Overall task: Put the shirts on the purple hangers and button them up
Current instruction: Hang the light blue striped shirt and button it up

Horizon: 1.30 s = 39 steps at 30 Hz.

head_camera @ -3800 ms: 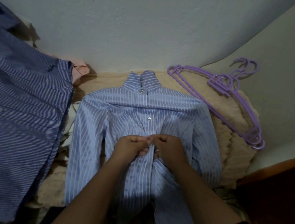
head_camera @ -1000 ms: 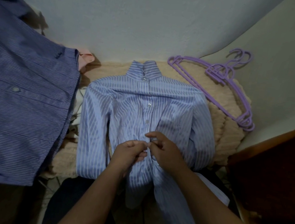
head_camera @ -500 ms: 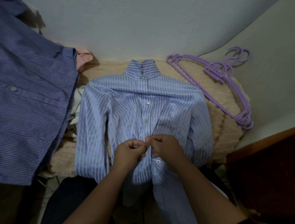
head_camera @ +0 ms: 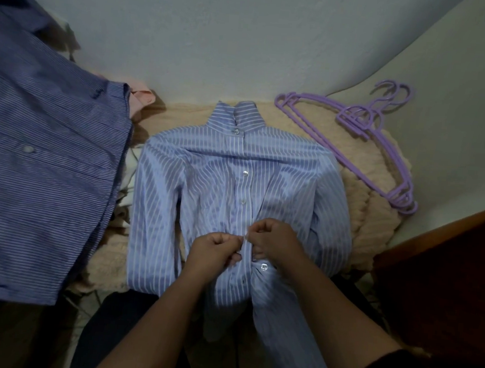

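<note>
Both hands meet at the front opening of the light blue striped shirt (head_camera: 206,186). The left hand (head_camera: 214,253) has its fingers curled and pinches the left edge of the opening; the right hand (head_camera: 274,239) is likewise curled and pinches the opposite edge, thumb and forefinger tight on the cloth at the point where a button would go through. Whether that button is already seated cannot be told; the fingers cover it.

Half a second ago the grip stood at much the same point, slightly lower; a second ago the right fingers were spread wider over the cloth. They have since closed to a fine pinch. In my judgement this is the working of one button, not yet released.

Just above the grip, three fastened buttons run up to the collar (head_camera: 237,116). Just below the right hand one loose button (head_camera: 264,266) shows, and the opening gapes beneath it, so the lower part remains to be done.

The shirt lies flat on a beige blanket (head_camera: 362,176). Far to the right of the grip lie spare purple hangers (head_camera: 358,120). Well to the left lies a darker striped shirt (head_camera: 41,151).
</note>
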Motion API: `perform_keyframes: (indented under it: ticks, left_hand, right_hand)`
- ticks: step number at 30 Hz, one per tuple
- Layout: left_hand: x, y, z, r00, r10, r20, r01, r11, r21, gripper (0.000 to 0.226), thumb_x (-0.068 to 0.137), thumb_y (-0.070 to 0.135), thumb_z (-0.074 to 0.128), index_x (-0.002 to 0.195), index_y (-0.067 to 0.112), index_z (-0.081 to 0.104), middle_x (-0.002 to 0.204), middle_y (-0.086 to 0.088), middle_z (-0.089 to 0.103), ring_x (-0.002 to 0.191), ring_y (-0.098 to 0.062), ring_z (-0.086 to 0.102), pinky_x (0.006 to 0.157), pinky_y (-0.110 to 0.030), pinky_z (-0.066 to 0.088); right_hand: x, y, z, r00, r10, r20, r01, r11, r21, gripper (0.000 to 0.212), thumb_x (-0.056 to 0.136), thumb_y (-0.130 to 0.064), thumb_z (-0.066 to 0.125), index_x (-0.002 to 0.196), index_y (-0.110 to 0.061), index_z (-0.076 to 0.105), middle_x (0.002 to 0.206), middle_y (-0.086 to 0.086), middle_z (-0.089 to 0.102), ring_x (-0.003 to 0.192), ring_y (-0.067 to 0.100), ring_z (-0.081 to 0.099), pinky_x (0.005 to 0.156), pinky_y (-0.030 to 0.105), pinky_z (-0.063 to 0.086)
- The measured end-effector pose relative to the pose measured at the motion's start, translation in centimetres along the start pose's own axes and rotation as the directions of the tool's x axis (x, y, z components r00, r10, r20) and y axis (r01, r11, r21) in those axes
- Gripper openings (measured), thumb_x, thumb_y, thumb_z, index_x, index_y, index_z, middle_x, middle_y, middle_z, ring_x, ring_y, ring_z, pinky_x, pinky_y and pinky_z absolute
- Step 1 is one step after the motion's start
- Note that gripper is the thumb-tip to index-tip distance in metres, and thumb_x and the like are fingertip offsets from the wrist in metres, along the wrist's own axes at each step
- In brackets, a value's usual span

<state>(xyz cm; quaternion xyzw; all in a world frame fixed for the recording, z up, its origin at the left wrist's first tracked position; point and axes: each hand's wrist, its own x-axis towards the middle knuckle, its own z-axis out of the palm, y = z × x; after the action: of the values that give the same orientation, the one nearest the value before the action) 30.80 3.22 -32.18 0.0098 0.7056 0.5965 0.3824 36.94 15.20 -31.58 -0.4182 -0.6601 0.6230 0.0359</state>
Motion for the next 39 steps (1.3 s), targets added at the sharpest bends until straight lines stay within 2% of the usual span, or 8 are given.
perform_keyframes:
  ticks: [9, 14, 21, 24, 27, 30, 34, 39]
  left_hand:
    - [-0.5, 0.0, -0.9, 1.0, 0.017, -0.013, -0.02, 0.976, -0.217, 0.005, 0.093, 0.009, 0.058, 0.094, 0.009, 0.063, 0.069, -0.009, 0.062, 0.047, -0.015, 0.056, 0.044, -0.022, 0.045]
    - [-1.4, -0.8, -2.2, 0.978, 0.158, -0.136, -0.186, 0.958, -0.219, 0.078, 0.095, 0.009, 0.056, 0.148, 0.043, 0.011, 0.072, -0.013, 0.064, 0.052, -0.02, 0.055, 0.049, -0.029, 0.043]
    - [-0.7, -0.8, -1.9, 0.962, 0.186, -0.201, -0.22, 0.961, -0.166, 0.069, 0.093, 0.011, 0.059, 0.148, 0.027, 0.021, 0.067, -0.007, 0.066, 0.049, -0.021, 0.056, 0.043, -0.027, 0.042]
    - [0.0, -0.9, -1.9, 0.969, 0.12, -0.214, -0.159, 0.972, -0.172, 0.058, 0.091, 0.016, 0.061, 0.142, 0.012, 0.034, 0.067, -0.011, 0.066, 0.05, -0.02, 0.057, 0.041, -0.025, 0.04]
    - [0.0, -0.5, -1.9, 0.954, 0.171, -0.248, -0.193, 0.979, -0.068, 0.054, 0.091, 0.022, 0.062, 0.139, 0.01, 0.042, 0.072, -0.015, 0.068, 0.06, -0.015, 0.066, 0.051, -0.028, 0.049]
    - [-0.6, 0.1, -1.9, 0.94, 0.278, -0.197, -0.269, 0.96, 0.074, 0.067, 0.094, 0.021, 0.059, 0.151, 0.02, 0.023, 0.074, 0.007, 0.065, 0.068, 0.0, 0.061, 0.067, -0.018, 0.049]
    - [-0.6, 0.3, -2.1, 0.913, 0.397, -0.091, -0.376, 0.907, 0.188, 0.083, 0.094, 0.017, 0.058, 0.152, 0.034, 0.001, 0.123, 0.004, 0.06, 0.09, 0.005, 0.06, 0.076, -0.019, 0.054]
    - [0.8, 0.7, -2.9, 0.907, 0.421, 0.007, -0.393, 0.841, 0.372, 0.088, 0.094, 0.019, 0.059, 0.135, 0.066, -0.004, 0.111, 0.026, 0.063, 0.064, -0.038, 0.064, 0.054, -0.046, 0.054]
  right_hand:
    - [-1.1, -0.1, -0.7, 0.997, 0.06, -0.041, -0.043, 0.944, 0.327, 0.03, 0.09, 0.0, 0.055, 0.115, -0.014, 0.046, 0.066, 0.015, 0.058, 0.037, 0.016, 0.051, 0.039, 0.024, 0.044]
    - [-1.3, 0.1, -1.7, 0.991, 0.064, -0.12, -0.018, 0.934, 0.356, 0.056, 0.091, -0.005, 0.054, 0.136, -0.029, 0.029, 0.064, 0.015, 0.061, 0.041, 0.022, 0.055, 0.041, 0.026, 0.046]
    - [-1.3, -0.2, -1.3, 0.983, 0.065, -0.172, 0.004, 0.927, 0.376, 0.058, 0.093, -0.012, 0.056, 0.139, -0.032, 0.026, 0.066, 0.015, 0.059, 0.04, 0.022, 0.052, 0.041, 0.028, 0.043]
    - [-1.6, -0.8, -1.5, 0.988, 0.105, -0.115, -0.06, 0.938, 0.34, 0.019, 0.096, -0.014, 0.052, 0.112, -0.004, 0.054, 0.067, 0.017, 0.058, 0.039, 0.022, 0.053, 0.04, 0.028, 0.044]
    - [-1.4, -0.8, -1.7, 0.986, 0.139, -0.088, -0.107, 0.947, 0.304, 0.025, 0.098, -0.012, 0.048, 0.08, 0.002, 0.059, 0.058, 0.018, 0.06, 0.039, 0.024, 0.053, 0.038, 0.026, 0.047]
    - [-1.2, -0.6, -1.6, 0.994, 0.071, -0.081, -0.038, 0.934, 0.354, 0.017, 0.096, -0.008, 0.05, 0.11, -0.017, 0.053, 0.064, 0.016, 0.06, 0.04, 0.023, 0.054, 0.037, 0.027, 0.046]
    - [-0.5, -0.6, -2.5, 0.997, -0.004, -0.083, 0.026, 0.965, 0.263, 0.078, 0.094, -0.016, 0.056, 0.135, -0.061, 0.006, 0.067, 0.018, 0.059, 0.045, 0.025, 0.055, 0.043, 0.033, 0.049]
    - [1.2, -1.1, -3.7, 0.998, -0.01, -0.062, 0.022, 0.98, 0.198, 0.067, 0.095, -0.018, 0.055, 0.147, -0.039, 0.017, 0.067, 0.021, 0.057, 0.045, 0.028, 0.056, 0.041, 0.034, 0.05]
